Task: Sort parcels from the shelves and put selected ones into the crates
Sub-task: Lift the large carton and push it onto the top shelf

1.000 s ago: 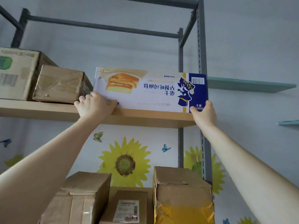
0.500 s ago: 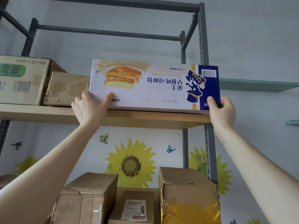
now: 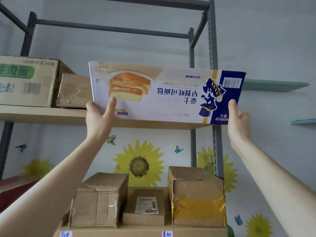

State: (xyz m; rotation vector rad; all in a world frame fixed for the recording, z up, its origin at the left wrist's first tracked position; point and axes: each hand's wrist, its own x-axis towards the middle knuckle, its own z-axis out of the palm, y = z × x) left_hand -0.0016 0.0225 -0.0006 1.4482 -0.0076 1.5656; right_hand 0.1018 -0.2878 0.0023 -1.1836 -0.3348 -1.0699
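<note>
A long white and blue bread box (image 3: pixel 171 93), printed upside down with a sandwich picture, is held up in front of the top shelf (image 3: pixel 42 114). My left hand (image 3: pixel 99 117) grips its lower left corner, thumb on the front face. My right hand (image 3: pixel 238 118) grips its lower right blue end. The box's bottom edge sits about level with the shelf's front lip and it tilts slightly down to the right. No crates are in view.
On the top shelf's left stand a printed noodle carton (image 3: pixel 25 81) and a brown taped parcel (image 3: pixel 75 91). Below stand three brown parcels (image 3: pixel 100 200), (image 3: pixel 145 206), (image 3: pixel 196 197) on a large carton. Grey metal uprights (image 3: pixel 213 48) frame the rack's right side.
The bread box has come forward off the top shelf toward me and now looks larger. Both hands stayed on its lower corners, and the left thumb has moved onto the front face.
</note>
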